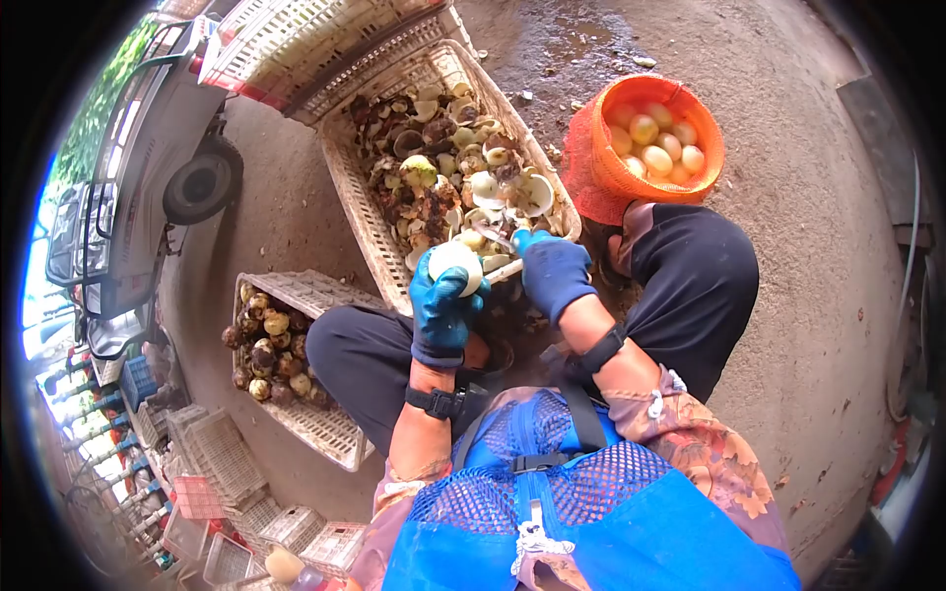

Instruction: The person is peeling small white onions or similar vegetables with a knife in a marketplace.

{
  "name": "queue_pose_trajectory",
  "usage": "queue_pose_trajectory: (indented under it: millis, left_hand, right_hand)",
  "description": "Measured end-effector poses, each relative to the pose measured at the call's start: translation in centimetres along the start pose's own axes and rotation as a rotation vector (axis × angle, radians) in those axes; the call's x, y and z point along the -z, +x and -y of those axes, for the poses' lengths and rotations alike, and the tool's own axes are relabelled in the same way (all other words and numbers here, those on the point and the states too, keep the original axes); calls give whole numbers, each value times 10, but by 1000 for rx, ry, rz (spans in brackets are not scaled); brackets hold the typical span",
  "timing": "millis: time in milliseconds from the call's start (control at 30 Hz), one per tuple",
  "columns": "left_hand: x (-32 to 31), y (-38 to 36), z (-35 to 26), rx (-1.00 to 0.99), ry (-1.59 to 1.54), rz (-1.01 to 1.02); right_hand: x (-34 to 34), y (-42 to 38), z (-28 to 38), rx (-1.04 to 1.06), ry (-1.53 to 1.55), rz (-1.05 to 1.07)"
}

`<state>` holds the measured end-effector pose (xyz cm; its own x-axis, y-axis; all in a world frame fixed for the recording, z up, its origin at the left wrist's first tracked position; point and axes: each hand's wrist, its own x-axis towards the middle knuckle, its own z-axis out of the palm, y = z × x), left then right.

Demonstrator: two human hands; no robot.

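My left hand [445, 305], in a teal glove, is wrapped round a round white peeled onion [455, 266]. My right hand [554, 274] wears a blue glove and is closed on a small knife [496, 236] with a turquoise handle end. The blade points left, above the near end of the crate and close to the onion. Beneath both hands, a long white plastic crate [357, 212] holds a heap of brown skins and pale, cup-shaped peelings [434, 172].
At right, an orange bucket [645, 94] in red netting holds several peeled onions [655, 158]. A tipped crate [345, 433] with unpeeled brown onions [271, 345] lies at left. Stacked crates [222, 458] and a parked vehicle [148, 177] stand farther left. My bent knees flank the work crate.
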<state>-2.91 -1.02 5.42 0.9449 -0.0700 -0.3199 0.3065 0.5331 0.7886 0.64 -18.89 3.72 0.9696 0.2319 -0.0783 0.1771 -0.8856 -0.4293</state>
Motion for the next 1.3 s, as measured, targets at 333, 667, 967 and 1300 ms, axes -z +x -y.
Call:
queue_pose_trajectory:
  millis: [333, 667, 967, 1300]
  left_hand:
    - [-9, 7, -6, -272, 591, 36]
    - [-33, -2, -5, -249, 222, 27]
    - [-29, -5, -3, -95, -359, 33]
    - [-10, -9, -8, 45, -371, -21]
  right_hand:
    - [43, -3, 24, -238, 1425, 194]
    - [26, -8, 31, -114, 2019, 229]
    - [18, -16, 38, -11, 1383, 37]
    - [15, -14, 20, 308, 52, -179]
